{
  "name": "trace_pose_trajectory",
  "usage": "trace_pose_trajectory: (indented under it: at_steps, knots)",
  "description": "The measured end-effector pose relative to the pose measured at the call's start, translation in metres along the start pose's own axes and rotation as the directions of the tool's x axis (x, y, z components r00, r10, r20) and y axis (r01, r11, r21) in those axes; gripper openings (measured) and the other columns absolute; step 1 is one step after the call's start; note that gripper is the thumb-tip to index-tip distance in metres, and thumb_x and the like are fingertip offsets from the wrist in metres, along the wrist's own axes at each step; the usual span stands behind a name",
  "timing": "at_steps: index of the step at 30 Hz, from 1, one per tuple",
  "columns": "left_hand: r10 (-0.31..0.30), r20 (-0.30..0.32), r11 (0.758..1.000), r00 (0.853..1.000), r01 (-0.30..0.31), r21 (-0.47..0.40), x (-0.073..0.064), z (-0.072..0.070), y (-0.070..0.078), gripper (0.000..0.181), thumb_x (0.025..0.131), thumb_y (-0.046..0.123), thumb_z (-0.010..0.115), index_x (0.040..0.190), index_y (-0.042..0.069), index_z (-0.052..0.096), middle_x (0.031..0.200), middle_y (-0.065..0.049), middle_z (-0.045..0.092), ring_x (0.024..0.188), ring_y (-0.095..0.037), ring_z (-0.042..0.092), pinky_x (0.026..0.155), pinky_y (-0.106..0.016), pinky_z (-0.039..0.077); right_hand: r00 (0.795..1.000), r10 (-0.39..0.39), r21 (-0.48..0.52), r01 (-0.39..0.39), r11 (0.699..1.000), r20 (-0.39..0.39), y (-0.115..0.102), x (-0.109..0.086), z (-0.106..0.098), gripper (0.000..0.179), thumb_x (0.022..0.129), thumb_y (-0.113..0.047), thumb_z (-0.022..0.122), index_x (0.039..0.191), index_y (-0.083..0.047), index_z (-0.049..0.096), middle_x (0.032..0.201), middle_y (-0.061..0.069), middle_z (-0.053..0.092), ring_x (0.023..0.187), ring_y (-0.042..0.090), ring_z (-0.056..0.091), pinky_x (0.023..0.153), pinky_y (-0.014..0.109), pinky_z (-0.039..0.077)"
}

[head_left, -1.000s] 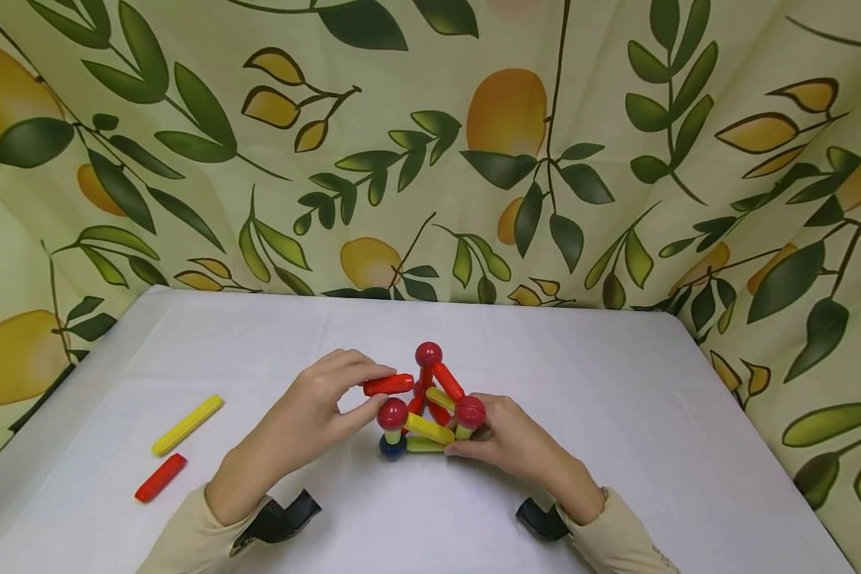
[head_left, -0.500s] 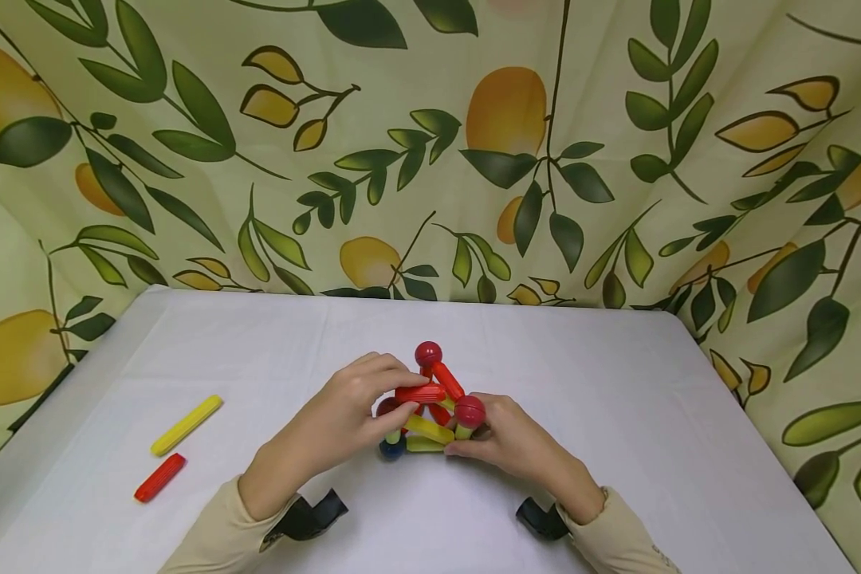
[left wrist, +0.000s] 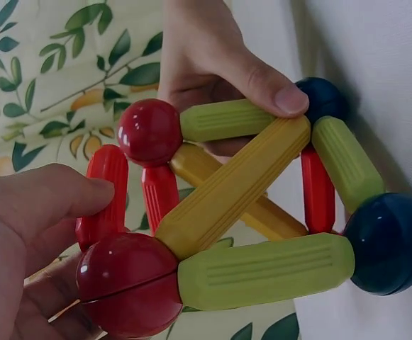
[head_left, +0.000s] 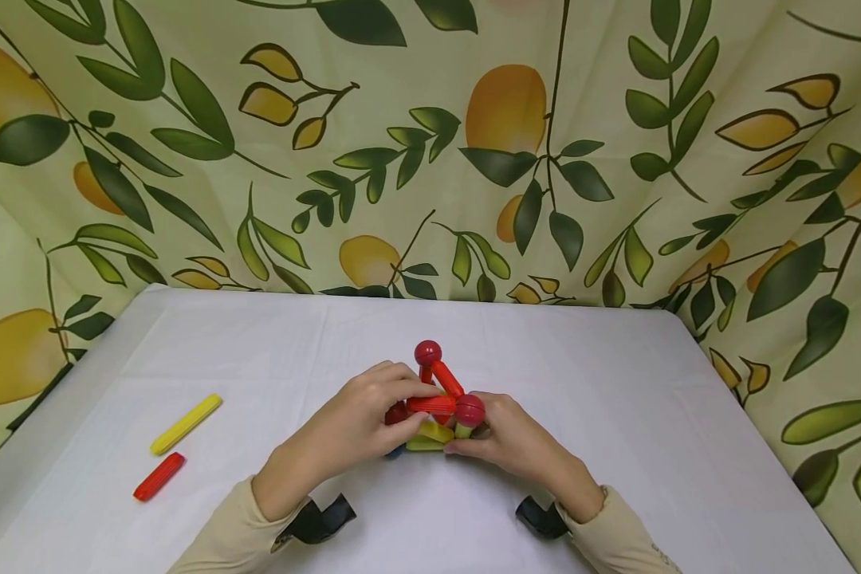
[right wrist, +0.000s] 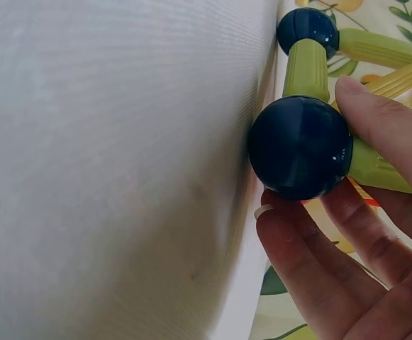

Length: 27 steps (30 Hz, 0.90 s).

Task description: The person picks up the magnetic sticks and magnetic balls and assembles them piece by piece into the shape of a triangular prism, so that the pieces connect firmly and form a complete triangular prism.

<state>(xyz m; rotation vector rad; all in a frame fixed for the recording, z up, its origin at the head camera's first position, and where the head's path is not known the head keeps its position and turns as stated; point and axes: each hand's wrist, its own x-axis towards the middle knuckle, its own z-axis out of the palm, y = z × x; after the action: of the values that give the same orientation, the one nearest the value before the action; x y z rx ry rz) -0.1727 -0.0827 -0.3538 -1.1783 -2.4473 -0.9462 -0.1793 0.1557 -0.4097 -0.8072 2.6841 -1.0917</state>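
A frame of coloured rods and balls stands on the table, with a red ball at its top. My left hand pinches a short red rod between thumb and fingers. In the head view this rod lies level just left of the right red ball; whether they touch, I cannot tell. My right hand grips the frame's lower right corner, its thumb and fingers about a dark blue ball and a green rod. A yellow rod runs diagonally across the near side, above a bottom green rod.
On the white-covered table, a loose yellow rod and a loose red rod lie at the left. A leaf-and-fruit patterned curtain hangs behind the table. Black straps show at both wrists.
My left hand has moved right with the red rod, from beside the left red ball to the right red ball. My right hand and the frame have stayed in place.
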Motion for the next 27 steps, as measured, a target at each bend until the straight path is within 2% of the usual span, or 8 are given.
trace_pose_trajectory:
  at_steps: [3, 11, 18, 27]
  knots:
    - [0.01, 0.0, 1.0, 1.0, -0.01, 0.015, -0.0006, 0.0021, -0.0007, 0.024, 0.085, 0.012, 0.077, 0.108, 0.01, 0.075, 0.096, 0.001, 0.069, 0.09, -0.009, 0.058, 0.074, -0.017, 0.052, 1.0, -0.002, 0.008, 0.002, 1.0, 0.0, 0.0002, -0.0003, 0.0005, 0.035, 0.078, -0.021, 0.085, 0.107, -0.013, 0.069, 0.087, -0.009, 0.065, 0.077, 0.01, 0.057, 0.069, 0.022, 0.051]
    - [-0.009, 0.017, 1.0, 1.0, 0.009, 0.024, -0.001, 0.0048, -0.002, 0.023, 0.085, 0.012, 0.076, 0.108, 0.011, 0.075, 0.095, 0.003, 0.068, 0.087, -0.007, 0.056, 0.071, -0.015, 0.05, 1.0, -0.009, 0.005, 0.009, 1.0, -0.005, 0.0, -0.0005, 0.0002, 0.035, 0.077, -0.021, 0.085, 0.107, -0.013, 0.07, 0.087, -0.01, 0.065, 0.077, 0.01, 0.057, 0.07, 0.022, 0.051]
    - [-0.012, 0.03, 1.0, 0.999, 0.012, 0.004, -0.0009, 0.0076, -0.0026, 0.022, 0.086, 0.011, 0.076, 0.108, 0.01, 0.075, 0.095, 0.0, 0.067, 0.085, -0.009, 0.056, 0.07, -0.015, 0.051, 1.0, -0.007, -0.001, 0.007, 1.0, -0.006, -0.0011, -0.0008, -0.0011, 0.033, 0.077, -0.022, 0.085, 0.106, -0.014, 0.07, 0.086, -0.009, 0.064, 0.076, 0.011, 0.057, 0.067, 0.021, 0.05]
    - [-0.056, 0.086, 0.998, 0.995, 0.056, 0.01, -0.0024, 0.0067, -0.0041, 0.022, 0.087, 0.014, 0.076, 0.109, 0.011, 0.075, 0.096, 0.003, 0.071, 0.088, -0.01, 0.057, 0.073, -0.018, 0.051, 1.0, -0.019, -0.011, 0.019, 1.0, -0.007, -0.0004, -0.0006, 0.0001, 0.033, 0.077, -0.022, 0.085, 0.106, -0.015, 0.069, 0.086, -0.01, 0.065, 0.077, 0.012, 0.058, 0.069, 0.023, 0.053]
